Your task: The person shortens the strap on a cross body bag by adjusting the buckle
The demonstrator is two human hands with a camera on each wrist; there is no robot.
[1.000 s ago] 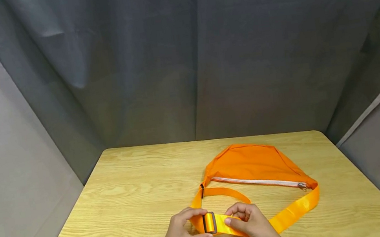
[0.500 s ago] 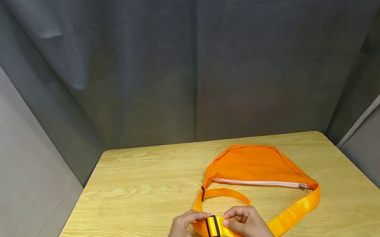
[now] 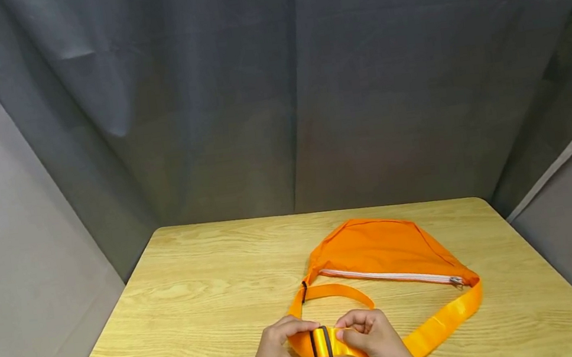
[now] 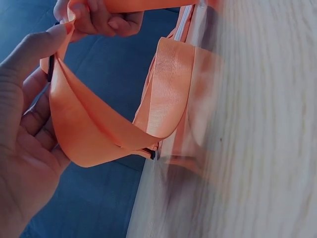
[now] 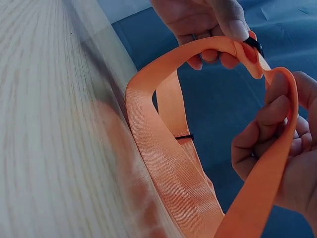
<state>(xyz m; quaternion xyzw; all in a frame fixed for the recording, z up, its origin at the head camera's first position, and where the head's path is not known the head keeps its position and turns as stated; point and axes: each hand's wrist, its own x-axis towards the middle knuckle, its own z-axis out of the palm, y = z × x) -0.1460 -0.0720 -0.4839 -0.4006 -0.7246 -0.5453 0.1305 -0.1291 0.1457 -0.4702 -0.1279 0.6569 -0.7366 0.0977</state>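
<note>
An orange waist bag [image 3: 386, 249] with a white zipper lies flat on the table, its yellow-orange strap [image 3: 443, 326] looping toward me. Near the front edge my left hand [image 3: 281, 355] pinches a black slide buckle [image 3: 321, 342] on the strap, forefinger on its top end and thumb at its bottom end. Just right of the buckle, my right hand [image 3: 378, 340] pinches the strap between thumb and forefinger, its other fingers curled. In the right wrist view, the strap [image 5: 168, 129] bows between both hands and the tabletop.
A light wood table [image 3: 197, 284] carries the bag on its right half. Behind it hangs a dark grey curtain [image 3: 212, 104], with paler cloth [image 3: 20, 235] at the left side. A smaller black ring [image 3: 304, 291] sits on the strap by the bag's left end.
Both hands have shifted slightly toward me with the buckle, which has moved a little right and turned more toward the camera. My right hand's grip has come closer to it. The bag stays put.
</note>
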